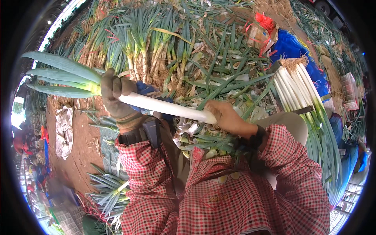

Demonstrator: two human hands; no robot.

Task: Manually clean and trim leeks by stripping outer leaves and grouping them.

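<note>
A long white-stemmed leek or large green onion (164, 107) lies across in front of me, its green leaves pointing left. My left hand (116, 98), in a brown-grey glove, is closed around the stem just below the leaves. My bare right hand (230, 119) grips the white root end. To my right, a stack of cleaned stalks (293, 85) rests with roots up and leaves hanging down, beside a dark metal bar (304, 110). Untrimmed stalks with dirty roots (144, 63) stand beyond my left hand.
Cut leaves and peelings (223, 73) litter the ground ahead. A cardboard box (258, 35) with red plastic twine and a blue plastic sheet (286, 44) lie at the upper right. A crumpled pale sheet (64, 132) is on the brown ground at left, near more stalks (110, 192).
</note>
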